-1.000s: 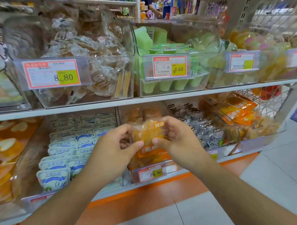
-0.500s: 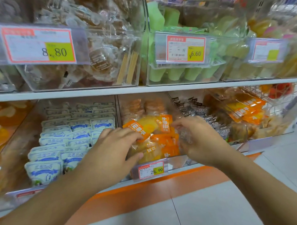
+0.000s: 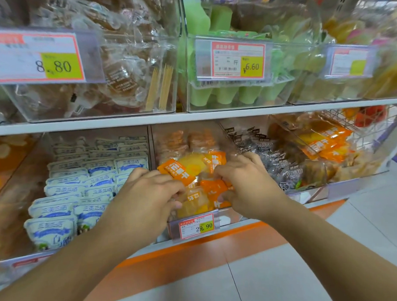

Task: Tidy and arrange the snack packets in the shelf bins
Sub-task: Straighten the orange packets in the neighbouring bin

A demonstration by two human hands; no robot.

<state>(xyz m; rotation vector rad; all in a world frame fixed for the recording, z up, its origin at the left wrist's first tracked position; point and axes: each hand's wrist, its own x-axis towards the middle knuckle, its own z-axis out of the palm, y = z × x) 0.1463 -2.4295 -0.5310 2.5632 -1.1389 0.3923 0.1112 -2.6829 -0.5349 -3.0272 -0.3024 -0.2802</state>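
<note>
Orange-and-yellow snack packets (image 3: 193, 168) lie piled in a clear bin (image 3: 218, 219) on the lower shelf, behind a 29.90 price tag (image 3: 196, 225). My left hand (image 3: 147, 195) rests on the pile's left side, fingers curled over an orange packet. From the right, my right hand (image 3: 246, 182) pinches another orange packet (image 3: 213, 189) at the pile's front. Both hands are inside the bin's open top, and the fingertips are partly hidden among the wrappers.
Left of it is a bin of white-and-blue packets (image 3: 82, 190); right of it, dark packets (image 3: 281, 161) and more orange ones (image 3: 323, 143). The upper shelf (image 3: 192, 115) overhangs with clear bins of brown snacks, green cups (image 3: 225, 95) and yellow sweets. Tiled floor lies below.
A second ago both hands held one orange packet up in front of the bin. They have lowered into the bin and now press and grip the packets in the pile.
</note>
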